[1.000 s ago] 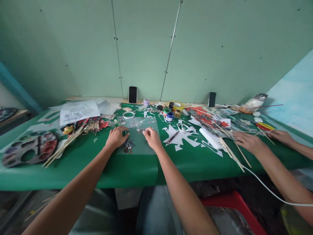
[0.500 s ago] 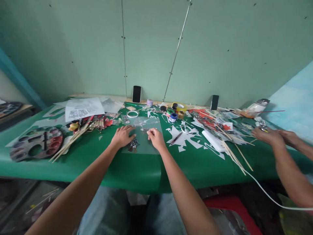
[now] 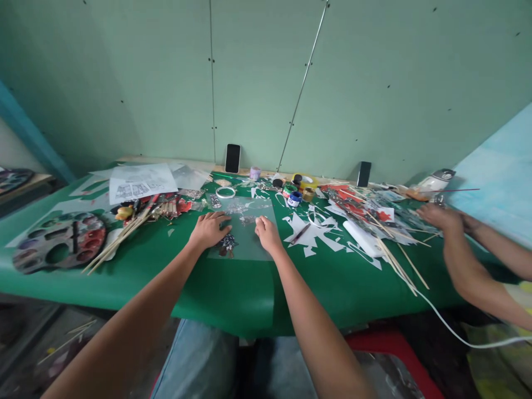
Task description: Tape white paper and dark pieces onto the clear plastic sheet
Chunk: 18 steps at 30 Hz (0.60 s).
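Note:
My left hand (image 3: 209, 229) lies flat with fingers spread on the left part of a clear plastic sheet (image 3: 251, 244). Just below its fingers a dark patterned cut-out (image 3: 228, 244) rests on the sheet. At the sheet's right side is my right hand (image 3: 267, 231), its fingers curled into a pinch; whatever they hold, if anything, is too small to make out. Pale printed shapes (image 3: 245, 208) show on the upper part of the sheet. A white tape ring (image 3: 225, 192) sits beyond my left hand.
A paint palette (image 3: 60, 241) and bamboo sticks (image 3: 124, 238) lie left. Paint jars (image 3: 295, 199), white paper scraps (image 3: 305, 230) and a craft knife (image 3: 300, 233) lie right of the sheet. Two phones (image 3: 233, 158) lean on the wall. A co-worker's hands (image 3: 443, 217) work at far right.
My right hand has shifted slightly to the right, fingers still pinched. My left hand stays nearly in place. The co-worker's hands have moved a little to the left and away.

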{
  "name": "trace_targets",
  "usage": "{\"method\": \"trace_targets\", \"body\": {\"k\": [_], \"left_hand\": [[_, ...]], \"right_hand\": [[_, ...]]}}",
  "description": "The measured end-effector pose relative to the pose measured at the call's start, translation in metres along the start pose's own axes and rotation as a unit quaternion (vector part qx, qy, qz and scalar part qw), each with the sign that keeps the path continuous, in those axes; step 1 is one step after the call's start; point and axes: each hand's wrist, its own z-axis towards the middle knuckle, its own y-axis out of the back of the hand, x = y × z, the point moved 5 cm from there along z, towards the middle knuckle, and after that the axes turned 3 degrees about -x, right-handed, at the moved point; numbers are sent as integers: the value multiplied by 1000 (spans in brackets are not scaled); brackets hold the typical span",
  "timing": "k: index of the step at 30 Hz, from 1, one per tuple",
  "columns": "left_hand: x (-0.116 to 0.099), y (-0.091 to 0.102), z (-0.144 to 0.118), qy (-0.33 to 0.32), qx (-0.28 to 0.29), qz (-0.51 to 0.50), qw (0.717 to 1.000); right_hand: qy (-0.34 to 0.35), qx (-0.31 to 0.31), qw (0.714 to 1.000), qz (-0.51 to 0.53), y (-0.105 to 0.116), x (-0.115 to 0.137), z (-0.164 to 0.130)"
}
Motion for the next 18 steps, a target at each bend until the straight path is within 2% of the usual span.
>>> {"method": "trace_targets", "body": {"k": [12,15,18], "left_hand": [[-1,4,1,-1,1,13,1000],[-1,4,1,-4,-3,8,1000],[0,4,2,-2,-6,8,1000]], "right_hand": [[10,-4,997,-80,1,10,-1],[-16,-33,992,-121,28,-4,15],[-77,-97,976,-181,79,-35,40]]}}
